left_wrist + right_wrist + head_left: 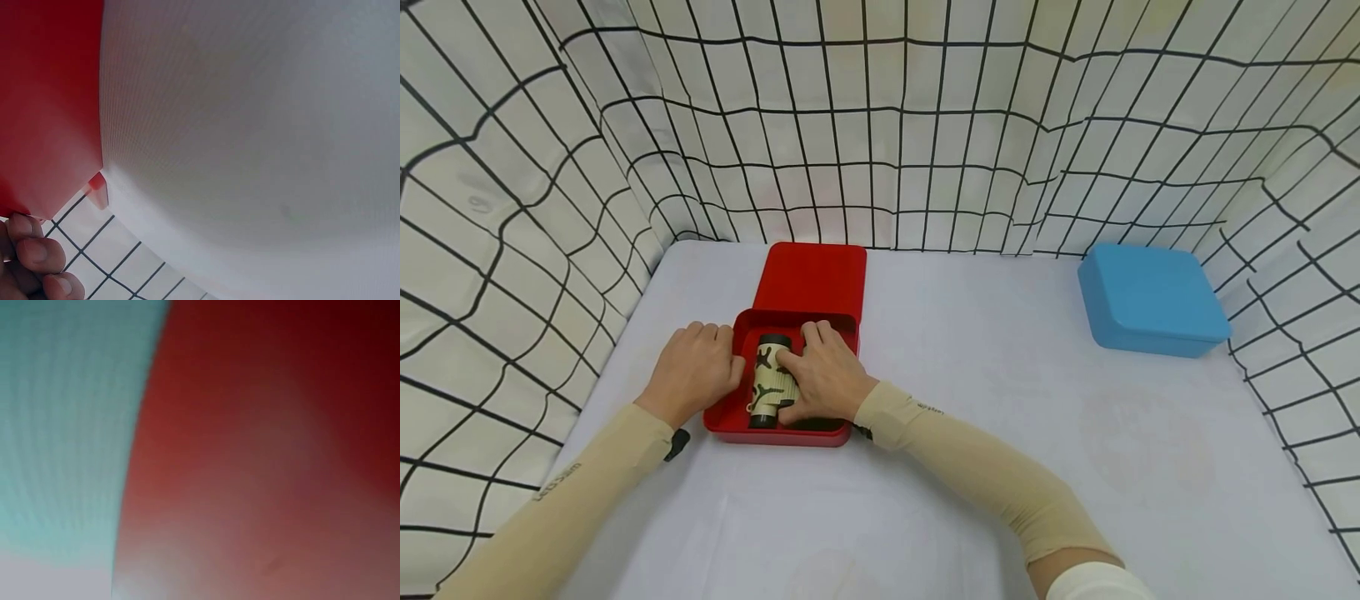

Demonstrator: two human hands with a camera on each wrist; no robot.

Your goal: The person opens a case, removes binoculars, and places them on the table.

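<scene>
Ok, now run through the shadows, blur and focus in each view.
Head view: camouflage on the binoculars reads clearly, with a soft shadow below the right sleeve; left wrist: fingers and red box fairly sharp, the white surface unevenly lit; right wrist: badly blurred, a red area without crisp detail beside a ribbed, teal-tinted strip.

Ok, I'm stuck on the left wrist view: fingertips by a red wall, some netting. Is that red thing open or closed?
Observer: Open. In the head view it's a red box with its lid laid back on the far side.

Operator: And where's the other hand?

Observer: The right hand is inside the box, gripping what look like camouflage-patterned binoculars.

Operator: Anything else out there that I'm missing?

Observer: Yes, a blue box, well off to the right of the red one.
</scene>
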